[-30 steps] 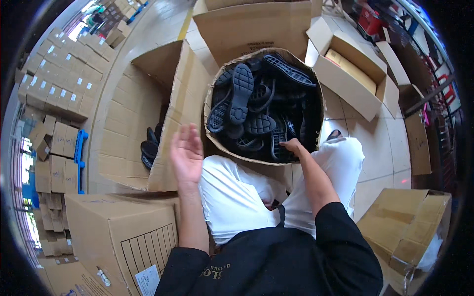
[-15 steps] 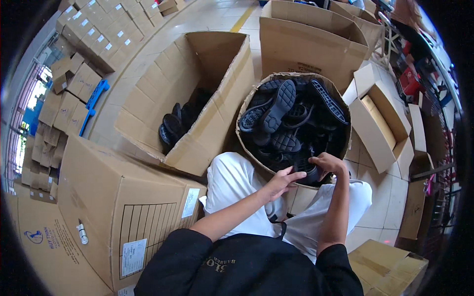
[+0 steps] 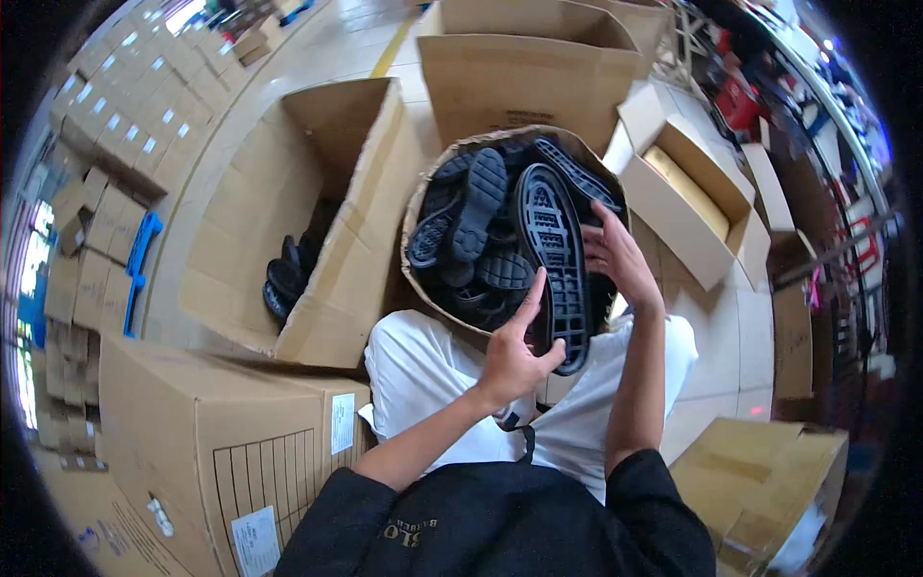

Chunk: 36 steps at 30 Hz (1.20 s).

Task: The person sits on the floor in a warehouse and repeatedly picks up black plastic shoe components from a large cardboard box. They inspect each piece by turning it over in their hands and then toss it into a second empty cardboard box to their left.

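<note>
We hold one black shoe sole (image 3: 553,260) tread-up over the round bin (image 3: 423,207) of soles. Our left hand (image 3: 514,351) clasps its near end, our right hand (image 3: 615,255) its far edge. Its long axis runs away from us.

Pale tiled floor (image 3: 336,43) stretches across a warehouse crowded with cardboard, a yellow line (image 3: 389,60) painted along it. Flattened cartons (image 3: 106,154) lie stacked in rows at left beside a blue plastic piece (image 3: 139,269), where daylight glares from the edge. Large open cartons (image 3: 519,67) stand at the far side, smaller open boxes (image 3: 692,202) at right. A closed carton with a printed grid and white label (image 3: 250,452) stands in the foreground. Red items (image 3: 740,101) sit upper right.
</note>
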Tool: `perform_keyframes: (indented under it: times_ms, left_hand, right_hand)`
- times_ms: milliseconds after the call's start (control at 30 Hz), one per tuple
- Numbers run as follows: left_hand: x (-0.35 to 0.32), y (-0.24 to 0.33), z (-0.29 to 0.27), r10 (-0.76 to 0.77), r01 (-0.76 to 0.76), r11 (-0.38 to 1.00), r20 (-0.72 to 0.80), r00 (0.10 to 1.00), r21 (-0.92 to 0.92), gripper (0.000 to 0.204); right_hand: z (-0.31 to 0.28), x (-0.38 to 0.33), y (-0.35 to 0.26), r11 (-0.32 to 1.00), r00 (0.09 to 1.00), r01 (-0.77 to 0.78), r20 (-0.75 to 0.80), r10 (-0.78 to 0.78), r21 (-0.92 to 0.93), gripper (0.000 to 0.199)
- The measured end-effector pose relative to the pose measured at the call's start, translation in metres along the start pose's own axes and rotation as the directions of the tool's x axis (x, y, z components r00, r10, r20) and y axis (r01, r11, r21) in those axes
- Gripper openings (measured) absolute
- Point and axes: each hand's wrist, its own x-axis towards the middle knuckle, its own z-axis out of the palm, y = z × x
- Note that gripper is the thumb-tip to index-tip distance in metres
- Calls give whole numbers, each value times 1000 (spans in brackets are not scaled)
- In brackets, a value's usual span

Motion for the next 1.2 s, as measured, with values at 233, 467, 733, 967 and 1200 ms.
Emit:
perform_keyframes:
  times_ms: [233,467,733,967,1200]
  left_hand:
    - [-15,18,7,94,-157,867,154,984,472,77]
    - [-17,24,3,234,-329,897,317,919,293,96]
    - [-3,26,-12,184,-172,981,163,969,-87,88]
    - [21,34,-50,-128,-38,734,-192,973,-678,56]
    - [24,34,-69,-203,-69,668,-270,941,-741,43]
  right_hand:
    - [5,21,21,927,984,55,-179,14,372,50]
    - [5,26,32,745,998,1,-49,42,667,33]
    - [16,32,42,672,895,-369,52,443,643,29]
    - [18,32,50,822,947,-295,37,318,488,28]
    - [25,32,46,812,945,-322,106,311,487,35]
